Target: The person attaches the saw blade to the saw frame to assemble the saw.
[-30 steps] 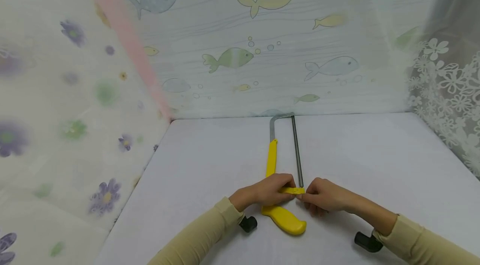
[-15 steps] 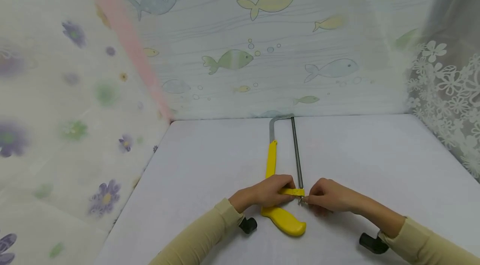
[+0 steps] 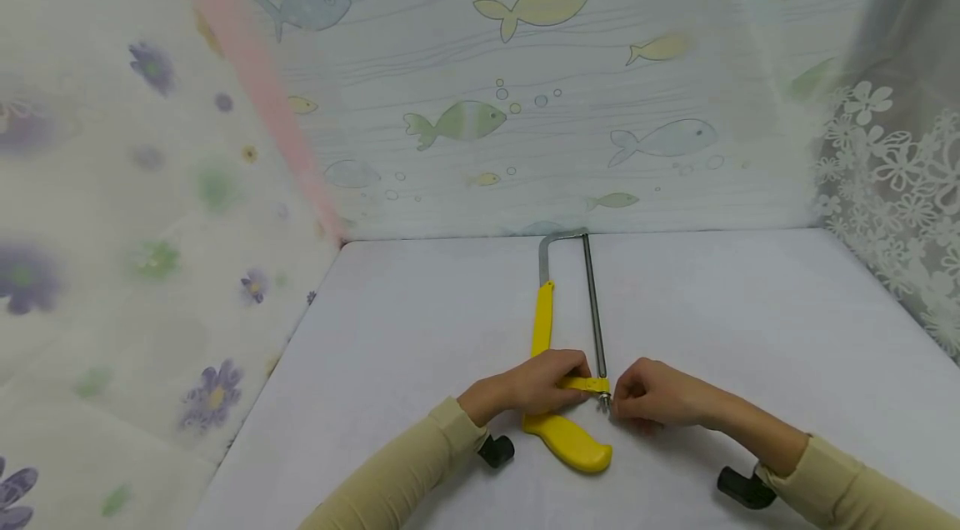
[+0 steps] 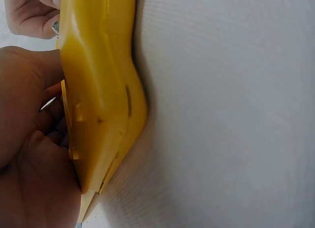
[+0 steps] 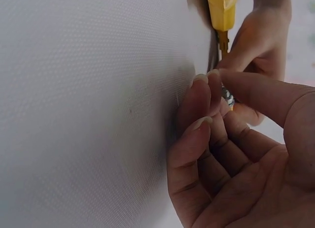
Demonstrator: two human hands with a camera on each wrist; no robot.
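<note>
A hacksaw with a yellow handle [image 3: 576,444] and a grey metal bow lies on the white table, its dark blade [image 3: 594,305] on the right side. My left hand [image 3: 543,380] grips the yellow frame just above the handle, close to the blade's near mount [image 3: 592,384]. In the left wrist view the yellow handle [image 4: 101,90] stands in front of part of that hand. A small silver wing nut [image 3: 604,403] sticks out at the near end of the blade. Just right of it is my right hand [image 3: 660,392], fingers curled and thumb against the fingertips, with nothing visible between them.
Dark wrist cameras [image 3: 497,450] hang below both cuffs. Behind the table rises a curtain [image 3: 450,205] printed with fish; the bow's far end reaches nearly to it. Flowered fabric [image 3: 210,397] bounds the left side, and white lace [image 3: 915,180] the right.
My right hand has moved off the blade's near mount to the right, leaving the wing nut in sight. The left hand and the hacksaw stay put.
</note>
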